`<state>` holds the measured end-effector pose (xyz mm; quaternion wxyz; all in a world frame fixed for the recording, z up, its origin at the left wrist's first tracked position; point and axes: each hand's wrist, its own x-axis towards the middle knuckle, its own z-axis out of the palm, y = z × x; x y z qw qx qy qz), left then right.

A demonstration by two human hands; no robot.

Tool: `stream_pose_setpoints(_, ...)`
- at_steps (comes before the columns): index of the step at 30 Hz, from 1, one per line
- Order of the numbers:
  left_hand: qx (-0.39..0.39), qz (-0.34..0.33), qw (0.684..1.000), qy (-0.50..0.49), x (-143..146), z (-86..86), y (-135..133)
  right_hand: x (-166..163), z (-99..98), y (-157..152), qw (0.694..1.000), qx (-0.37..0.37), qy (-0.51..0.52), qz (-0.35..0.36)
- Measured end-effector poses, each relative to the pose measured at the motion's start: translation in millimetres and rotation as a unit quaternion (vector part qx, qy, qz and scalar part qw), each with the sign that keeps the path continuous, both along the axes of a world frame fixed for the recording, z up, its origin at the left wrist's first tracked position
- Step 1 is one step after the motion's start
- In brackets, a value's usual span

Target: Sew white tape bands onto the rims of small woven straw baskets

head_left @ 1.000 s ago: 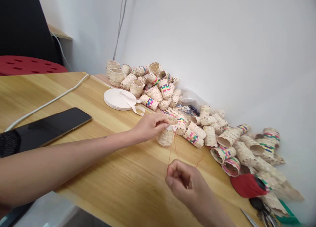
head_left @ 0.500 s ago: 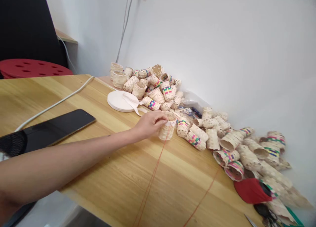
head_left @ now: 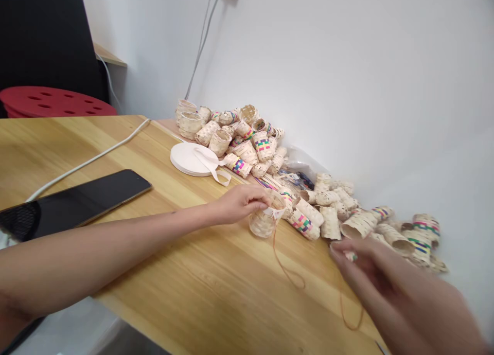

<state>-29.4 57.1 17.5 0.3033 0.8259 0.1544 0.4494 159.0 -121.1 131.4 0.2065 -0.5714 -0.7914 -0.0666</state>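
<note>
My left hand [head_left: 244,204] pinches the rim of a small woven bamboo basket [head_left: 261,224], which tilts on the wooden table with its mouth towards the right. White ribbon lines part of that rim. From it a thin orange-red thread [head_left: 288,272] hangs slack in a curve onto the table. My right hand [head_left: 401,293], blurred, is at the lower right in front of the pile of baskets. Its thumb and fingertips are pressed together; whatever is between them is too small to make out. Another loop of thread lies below that hand.
A roll of white ribbon [head_left: 193,159] lies behind my left hand. Woven baskets [head_left: 247,152] are heaped along the wall. A phone [head_left: 81,200] and a white cable [head_left: 88,159] occupy the left of the table [head_left: 173,288]. A red stool [head_left: 57,100] stands beyond.
My right hand has come into view at the lower right. The thread, taut before, now hangs slack. My left hand and the basket have shifted slightly right and nearer, with the basket more tilted.
</note>
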Motion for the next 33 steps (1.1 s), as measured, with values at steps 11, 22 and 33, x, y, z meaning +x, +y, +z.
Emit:
stream_pose_setpoints(11, 0.016, -0.061, 0.998, -0.006, 0, 5.2, -7, 24, -59.0, 84, 0.965, -0.202, 0.159, -0.053)
stream_pose_setpoints(22, -0.030, -0.180, 0.983, 0.012, 2, 1.1, -9, 26, -31.4, 88, 0.986, 0.055, 0.134, -0.082)
stream_pose_setpoints(33, -0.083, -0.294, 0.951, 0.042, -2, 12.3, -15, 146, 25.2, 93, 0.923, 0.071, -0.103, -0.363)
